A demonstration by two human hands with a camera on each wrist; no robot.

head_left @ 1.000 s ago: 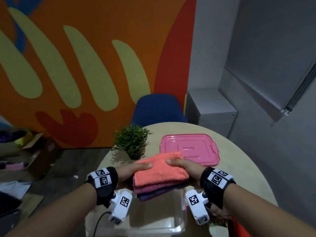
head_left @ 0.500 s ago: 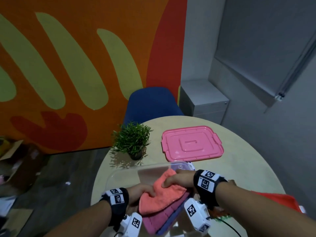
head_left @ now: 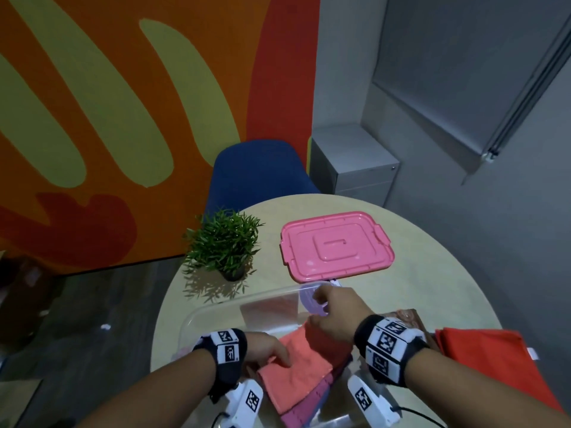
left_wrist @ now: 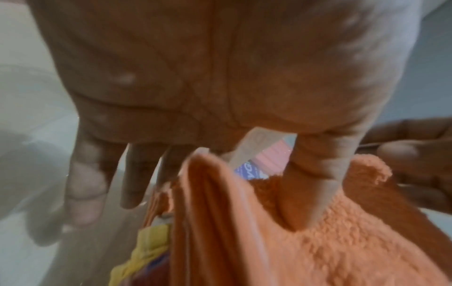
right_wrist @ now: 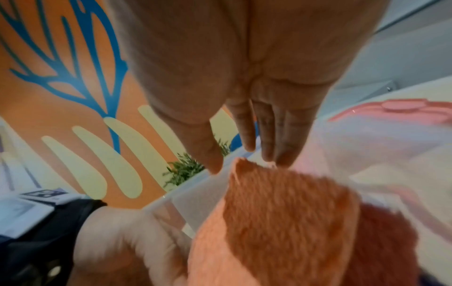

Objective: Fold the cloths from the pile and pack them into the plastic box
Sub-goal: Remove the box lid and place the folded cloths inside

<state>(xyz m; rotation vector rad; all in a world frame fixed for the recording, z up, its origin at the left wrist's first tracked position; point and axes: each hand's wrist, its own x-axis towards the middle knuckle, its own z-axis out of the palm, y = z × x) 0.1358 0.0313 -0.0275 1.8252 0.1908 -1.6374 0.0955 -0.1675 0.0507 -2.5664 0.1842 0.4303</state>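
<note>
A stack of folded cloths (head_left: 296, 372), salmon on top with pink and purple beneath, lies tilted inside the clear plastic box (head_left: 234, 304) at the near table edge. My left hand (head_left: 272, 350) holds the stack's left edge. Its thumb (left_wrist: 310, 189) presses on the salmon cloth (left_wrist: 342, 241), and the fingers reach down beside the stack. My right hand (head_left: 333, 310) hovers over the far corner of the salmon cloth (right_wrist: 281, 212). Its fingers (right_wrist: 276, 147) are straight, just above the cloth, and hold nothing. A red cloth (head_left: 494, 362) lies on the table to the right.
The pink box lid (head_left: 336, 245) lies flat beyond the box. A small potted plant (head_left: 225, 245) stands at the back left of the round table (head_left: 432, 273). Behind the table are a blue chair (head_left: 259, 171) and a grey cabinet (head_left: 352, 159).
Both hands brought the stack down from above the box into it. The right hand let go of the far corner and lifted slightly. The left hand kept its hold.
</note>
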